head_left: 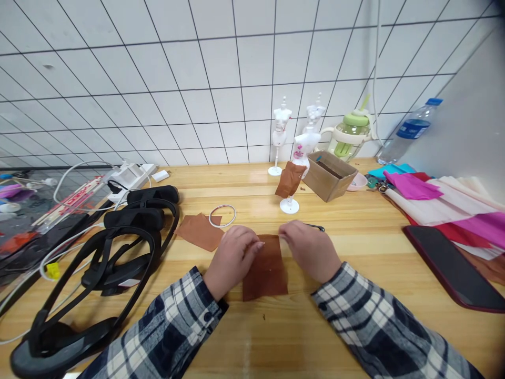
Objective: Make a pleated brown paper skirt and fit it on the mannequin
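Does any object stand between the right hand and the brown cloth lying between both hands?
Nothing visible does; the right hand has its fingers close to the brown cloth, at its far right corner.

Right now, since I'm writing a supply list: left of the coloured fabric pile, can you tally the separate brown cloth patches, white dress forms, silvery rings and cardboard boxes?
Brown cloth patches: 3 (stacked layers can't be told)
White dress forms: 2
Silvery ring: 1
Cardboard box: 1
Total: 7
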The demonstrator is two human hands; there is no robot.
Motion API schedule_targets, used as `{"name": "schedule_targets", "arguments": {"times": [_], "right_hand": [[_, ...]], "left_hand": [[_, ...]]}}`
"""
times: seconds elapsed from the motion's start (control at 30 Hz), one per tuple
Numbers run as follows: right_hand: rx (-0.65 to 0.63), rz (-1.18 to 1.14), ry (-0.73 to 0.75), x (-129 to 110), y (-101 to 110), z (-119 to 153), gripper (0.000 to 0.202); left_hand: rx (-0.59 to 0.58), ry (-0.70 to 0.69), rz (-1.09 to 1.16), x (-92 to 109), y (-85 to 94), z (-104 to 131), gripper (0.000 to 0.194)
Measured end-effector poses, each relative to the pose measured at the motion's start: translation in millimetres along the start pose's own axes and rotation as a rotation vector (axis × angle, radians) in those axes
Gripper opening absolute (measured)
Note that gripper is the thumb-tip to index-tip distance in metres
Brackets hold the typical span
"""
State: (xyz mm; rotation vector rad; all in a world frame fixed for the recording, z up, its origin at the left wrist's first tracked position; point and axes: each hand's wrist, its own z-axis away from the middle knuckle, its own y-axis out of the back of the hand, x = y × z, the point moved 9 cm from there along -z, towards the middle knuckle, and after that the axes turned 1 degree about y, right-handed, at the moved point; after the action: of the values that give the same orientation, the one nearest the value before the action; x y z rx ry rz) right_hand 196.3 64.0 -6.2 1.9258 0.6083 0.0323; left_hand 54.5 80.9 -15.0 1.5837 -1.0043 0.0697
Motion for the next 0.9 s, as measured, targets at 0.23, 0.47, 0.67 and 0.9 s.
{"name": "schedule_targets", "arguments": {"times": [0.23,0.47,0.67,0.9], "right_hand": [[0.013,-0.473,0.038,-8,-12,1,0.030],[-0.024,-0.587,-0.100,-11,-27,3,0.009],[-0.033,-0.507,-0.049,-9,-19,1,0.012],[-0.013,-0.362,-0.169,53,-10,-3,0.032]], "left_hand": [[-0.018,0.240,0.353,-34,-10.9,0,0.024],[-0.132,0.236,0.481,-21,-20.4,3,0.024],[-0.109,0.073,0.317,-9,-12.7,-1,0.015],[-0.016,0.136,0.330,-22,-7.3,0,0.019]]}}
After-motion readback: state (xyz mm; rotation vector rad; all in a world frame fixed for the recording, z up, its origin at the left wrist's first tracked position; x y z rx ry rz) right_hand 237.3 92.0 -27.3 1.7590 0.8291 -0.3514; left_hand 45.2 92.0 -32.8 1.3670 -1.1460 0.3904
